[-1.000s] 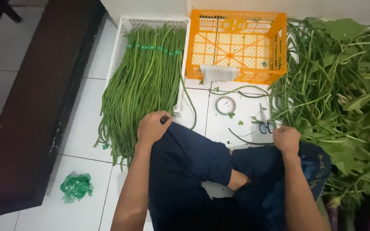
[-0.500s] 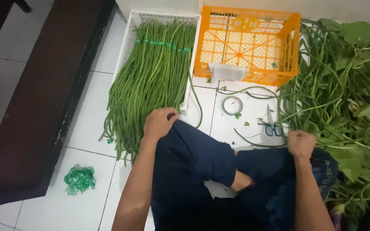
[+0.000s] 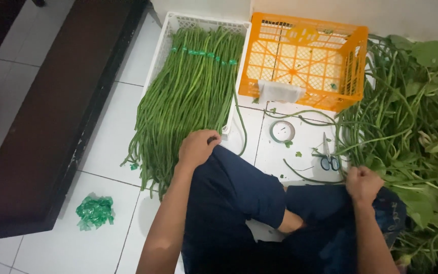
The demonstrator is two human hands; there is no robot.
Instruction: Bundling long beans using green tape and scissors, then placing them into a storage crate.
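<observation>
I sit cross-legged on the white tile floor in dark trousers. My left hand (image 3: pixel 197 148) rests curled on my left knee, just touching the near ends of a thick bundle of long green beans (image 3: pixel 193 96). The bundle lies in a white crate (image 3: pixel 171 30) and spills out onto the floor. My right hand (image 3: pixel 363 183) is closed by my right knee at the edge of a loose pile of long beans and leaves (image 3: pixel 411 116). A single bean strand (image 3: pixel 305 177) runs across the floor into its fist.
An orange plastic crate (image 3: pixel 305 61) stands beyond my knees, beside the white one. A tape roll (image 3: pixel 282 131) and blue-handled scissors (image 3: pixel 328 160) lie on the tiles between them and me. Crumpled green plastic (image 3: pixel 95 210) lies at left, near dark wooden furniture (image 3: pixel 51 101).
The view has drifted, so everything sits further right in the frame. My right hand has dropped slightly toward my knee. My left hand stays on the knee.
</observation>
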